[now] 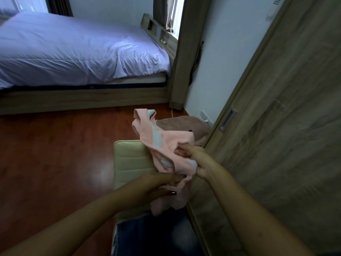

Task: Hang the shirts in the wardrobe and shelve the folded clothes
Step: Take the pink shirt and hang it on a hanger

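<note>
One pair of jeans (147,235) lies on the near edge of a cream seat (129,163). Above the seat, two hands hold one pink shirt (166,139). The left hand (162,183) pinches its lower fold, and the right hand (195,159) grips higher, fingers curled. Both arms reach forward. One brown cloth (182,124) lies beyond, beside the wardrobe door (276,126). One bed (73,48) stands farthest.

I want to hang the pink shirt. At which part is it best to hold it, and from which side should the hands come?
The pink shirt is bunched between the left hand and the right hand, so its shoulders do not show. Probably best is the pale blue trim, the one clear edge: pinch it from above so the rest hangs free.
</note>
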Demonstrator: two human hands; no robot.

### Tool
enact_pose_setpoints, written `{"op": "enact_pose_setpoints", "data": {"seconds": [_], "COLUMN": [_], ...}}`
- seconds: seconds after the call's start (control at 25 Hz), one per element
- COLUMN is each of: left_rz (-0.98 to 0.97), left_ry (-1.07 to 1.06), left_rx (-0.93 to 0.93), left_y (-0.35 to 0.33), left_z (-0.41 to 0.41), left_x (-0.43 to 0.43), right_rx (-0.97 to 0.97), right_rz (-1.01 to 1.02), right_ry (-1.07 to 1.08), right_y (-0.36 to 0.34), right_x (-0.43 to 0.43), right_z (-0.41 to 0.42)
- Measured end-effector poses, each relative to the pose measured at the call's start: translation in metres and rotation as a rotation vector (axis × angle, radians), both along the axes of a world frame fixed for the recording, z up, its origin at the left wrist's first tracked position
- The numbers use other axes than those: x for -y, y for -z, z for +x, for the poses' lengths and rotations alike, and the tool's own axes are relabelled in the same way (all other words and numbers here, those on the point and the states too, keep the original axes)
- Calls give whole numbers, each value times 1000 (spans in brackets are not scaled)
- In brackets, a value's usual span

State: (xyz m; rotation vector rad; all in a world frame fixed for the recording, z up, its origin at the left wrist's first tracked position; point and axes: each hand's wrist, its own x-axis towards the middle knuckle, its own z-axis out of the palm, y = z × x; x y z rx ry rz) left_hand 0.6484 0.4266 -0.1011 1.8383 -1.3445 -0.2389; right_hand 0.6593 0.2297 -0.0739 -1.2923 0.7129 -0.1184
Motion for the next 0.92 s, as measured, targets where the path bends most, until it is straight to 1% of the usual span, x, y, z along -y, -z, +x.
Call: {"op": "enact_pose_setpoints", "data": {"seconds": [0.04,0.08,0.12,0.16,0.2,0.28,0.32,0.4,0.44,0.48,0.56,0.6,0.64,0.72,0.8,0.84,0.92], "left_rz": [3,2,-8,-31,-51,-72,-79,-88,-117,-159,-253,-318,-350,-361,-394,-415,-508], "left_ry": [17,18,6,-20,-52,-97,-103,-109,-173,-302,-612,-690,-691,-742,-787,-789,-775], "left_rx": [5,-14,-57,-114,-192,-340,-388,-479,-571,-749,-1290,-1514,-1615,-1635,-1677,-1668,-1575], "left_y": [3,4,8,13,17,27,27,26,28,29,43,47,52,51,44,39,24], "left_z": [-2,-5,-8,-11,-13,-13,-15,-22,-25,-25,-13,-6,1,5,0,-1,6], "left_x": [-1,-3,-4,-4,-5,-7,-8,-9,-6,-2,7,9,9,2,-6,-11,-20], "right_rx": [-100,-133,-142,-129,-146,-279,-331,-379,-380,-374,-322,-295,-282,-248,-211,-200,-175], "right_rz": [82,148,142,117,16,-182,-185,-11,39,65,51,25,-15,-93,-126,-129,-115], "right_ry": [-229,-271,-285,-256,-261,-304,-333,-375,-390,-410,-463,-495,-514,-523,-521,-529,-544], "right_y": [-4,0,0,5,7,12,19,27,28,30,30,31,33,36,39,41,39], "right_x": [-7,-7,-5,-10,-12,-15,-13,-12,-14,-16,-27,-32,-37,-39,-33,-28,-20], "right_z": [-7,-9,-18,-11,-14,-14,-14,-18,-17,-16,-17,-20,-22,-28,-33,-37,-45]}}
